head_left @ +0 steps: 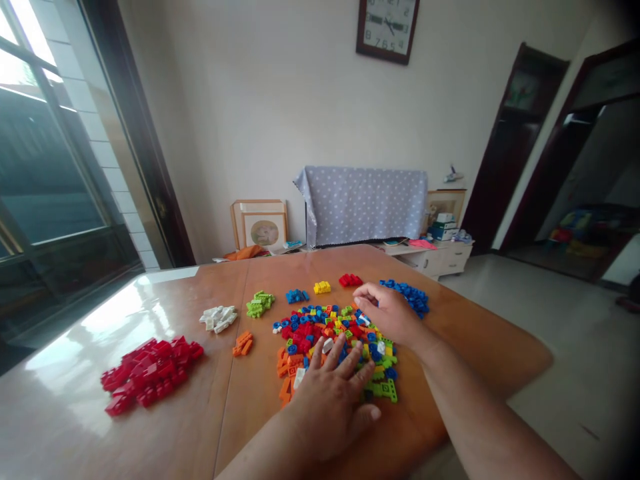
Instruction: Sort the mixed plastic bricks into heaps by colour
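A mixed pile of colourful toy building bricks [305,333] lies in front of me. My left hand [333,393] rests over its near part, palm down, fingers spread and nothing gripped. At the pile's far right edge is my right hand [389,310], its fingers curled together toward the thumb. Whatever may be between those fingertips is too small or hidden to make out. A small group of red bricks [351,280] sits just beyond that hand. Behind its wrist a heap of blue bricks [413,297] is partly covered.
Separate groups on the wooden table [200,427] include yellow bricks [323,287], lighter blue bricks [297,296], lime bricks [260,303], white bricks [219,319], orange bricks [243,343] and a big red heap [150,373]. Beyond stands something under a dotted cloth [367,203].
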The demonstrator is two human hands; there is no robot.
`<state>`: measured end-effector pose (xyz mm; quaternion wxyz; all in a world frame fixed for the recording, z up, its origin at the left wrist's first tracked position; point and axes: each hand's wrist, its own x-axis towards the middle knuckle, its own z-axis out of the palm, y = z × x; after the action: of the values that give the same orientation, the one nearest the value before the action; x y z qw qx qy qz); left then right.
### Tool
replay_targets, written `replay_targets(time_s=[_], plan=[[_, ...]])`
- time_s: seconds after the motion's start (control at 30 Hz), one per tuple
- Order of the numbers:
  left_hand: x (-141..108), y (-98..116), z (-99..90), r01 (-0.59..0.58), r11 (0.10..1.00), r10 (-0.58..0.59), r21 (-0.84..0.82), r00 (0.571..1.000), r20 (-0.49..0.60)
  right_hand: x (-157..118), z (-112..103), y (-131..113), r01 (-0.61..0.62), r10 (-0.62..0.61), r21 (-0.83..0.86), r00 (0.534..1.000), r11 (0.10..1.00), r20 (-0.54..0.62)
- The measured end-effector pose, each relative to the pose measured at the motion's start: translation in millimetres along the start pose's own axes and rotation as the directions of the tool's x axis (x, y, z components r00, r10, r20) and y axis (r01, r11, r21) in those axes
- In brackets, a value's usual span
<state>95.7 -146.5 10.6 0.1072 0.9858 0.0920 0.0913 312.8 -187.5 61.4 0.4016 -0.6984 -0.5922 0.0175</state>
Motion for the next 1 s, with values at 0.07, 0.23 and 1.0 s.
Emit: replay_targets(time_s=[0.07, 0.23, 1.0], plan=[[1.6, -1.5, 3.4, 0.016, 1.0, -0.016, 0.015, 1.0, -0.004, -12.8, -6.1, 7.8, -0.039, 0.039, 0.007, 0.999, 0.999, -0.024], [5.8, -11.6, 9.0, 0.089, 0.994, -0.086, 0.067, 0.995, -0.056, -53.7, -21.3, 21.5, -0.111, 0.108, 0.035, 0.99, 0.993, 0.09], [4.3, -14.2, 5.2, 0.161, 0.987, -0.16, 0.026, 0.985, -0.061, -106.8, -3.4, 17.0, -0.168, 0.199, -0.131, 0.94, 0.977, 0.276]])
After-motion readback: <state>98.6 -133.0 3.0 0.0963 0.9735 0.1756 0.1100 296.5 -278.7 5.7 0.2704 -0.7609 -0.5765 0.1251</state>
